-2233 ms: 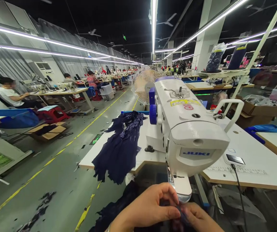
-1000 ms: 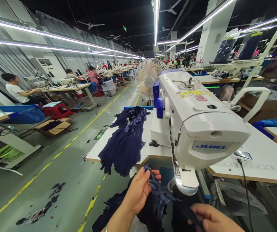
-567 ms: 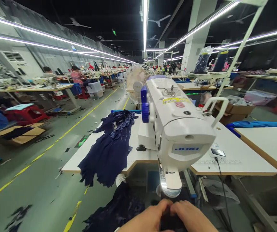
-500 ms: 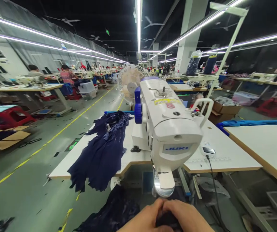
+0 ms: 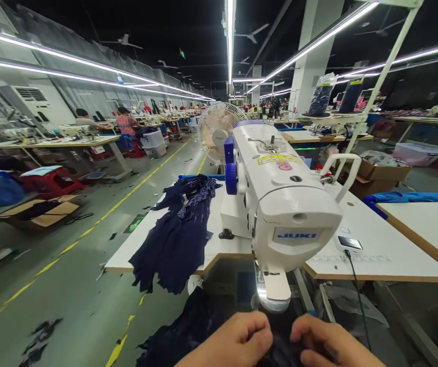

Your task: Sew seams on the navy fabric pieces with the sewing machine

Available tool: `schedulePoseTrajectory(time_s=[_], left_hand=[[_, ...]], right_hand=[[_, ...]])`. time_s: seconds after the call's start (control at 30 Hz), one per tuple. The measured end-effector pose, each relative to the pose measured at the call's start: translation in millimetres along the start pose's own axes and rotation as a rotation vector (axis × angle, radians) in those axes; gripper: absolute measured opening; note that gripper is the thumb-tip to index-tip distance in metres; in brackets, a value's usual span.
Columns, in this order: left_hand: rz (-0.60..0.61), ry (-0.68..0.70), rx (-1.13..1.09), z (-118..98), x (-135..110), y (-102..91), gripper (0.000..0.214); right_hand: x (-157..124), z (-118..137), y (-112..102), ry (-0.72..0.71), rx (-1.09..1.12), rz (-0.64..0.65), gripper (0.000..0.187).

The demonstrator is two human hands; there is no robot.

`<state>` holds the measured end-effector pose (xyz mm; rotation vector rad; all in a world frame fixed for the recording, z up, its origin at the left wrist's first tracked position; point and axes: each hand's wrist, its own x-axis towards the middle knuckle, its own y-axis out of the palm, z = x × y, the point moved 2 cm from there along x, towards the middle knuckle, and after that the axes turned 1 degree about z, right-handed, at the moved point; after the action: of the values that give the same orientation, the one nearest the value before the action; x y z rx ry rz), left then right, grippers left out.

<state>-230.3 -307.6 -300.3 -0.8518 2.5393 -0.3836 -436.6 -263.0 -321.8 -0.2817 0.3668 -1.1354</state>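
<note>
In the lower middle, my left hand [image 5: 240,339] is closed, thumb and forefinger pressed together at the dark navy fabric [image 5: 188,326] that hangs below the machine. To its right, my right hand [image 5: 328,344] has bent fingers with a gap between them; nothing plain shows in it, and dark cloth lies behind. A space separates the two hands. Just beyond them stands the rounded metal end of a white JUKI sewing machine [image 5: 291,204]. The lower parts of both hands are cut off by the frame's edge.
More navy fabric pieces [image 5: 176,234] hang over the left front edge of the white table [image 5: 379,265]. A small device [image 5: 351,243] with a cable lies on the right. A fan [image 5: 217,132] stands behind, and thread cones [image 5: 322,97] rise at the right.
My hands were touching at the fingertips and are now apart, the right one shifted to the right. The head view has turned slightly left.
</note>
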Motion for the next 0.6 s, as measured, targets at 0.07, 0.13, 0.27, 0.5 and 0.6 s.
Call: schedulePoseTrajectory(time_s=[0.07,0.13,0.27,0.5,0.6], left_hand=[[-0.166,-0.058,-0.007,-6.0,2.3,-8.5,0.039],[-0.335,-0.035,0.054,-8.5,9.4,-17.6,0.039],[-0.496,-0.005,0.023,-4.2,27.5,-28.1,0.028],[-0.546,0.145,-0.273,-1.1,41.8,-24.5,0.03],[-0.597,0.143,-0.281,0.1,43.1,-25.3,0.03]], right_hand=[[12.1,-3.8,-10.0,-0.016,0.054,-0.117,0.018],[28.7,-8.6,-17.0,-0.037,0.096,-0.25,0.021],[56.1,-15.6,-19.2,-0.103,0.215,-0.34,0.026],[64.6,-22.0,-19.1,-0.143,0.38,-0.374,0.026],[65.6,-25.1,-19.4,-0.147,0.412,-0.386,0.028]])
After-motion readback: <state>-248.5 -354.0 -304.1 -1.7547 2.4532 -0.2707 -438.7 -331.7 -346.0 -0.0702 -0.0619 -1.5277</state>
